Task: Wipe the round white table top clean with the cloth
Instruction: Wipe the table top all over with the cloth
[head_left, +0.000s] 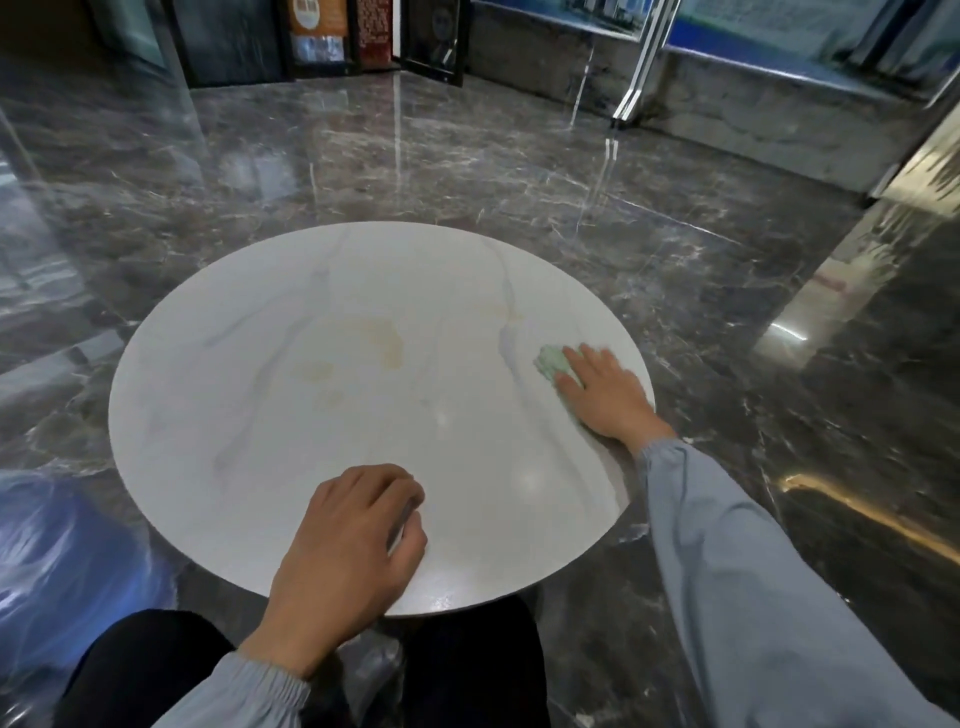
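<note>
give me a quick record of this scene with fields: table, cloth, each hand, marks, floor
table top: round, white, faint grey veins
cloth: pale green, bunched, on the top near its right edge
right hand: fingers straight, pressing on the cloth
left hand: rests by the near edge, fingers loosely curled, nothing seen in it
stains: yellowish marks near the middle, apart from the cloth
floor: dark glossy marble
</note>
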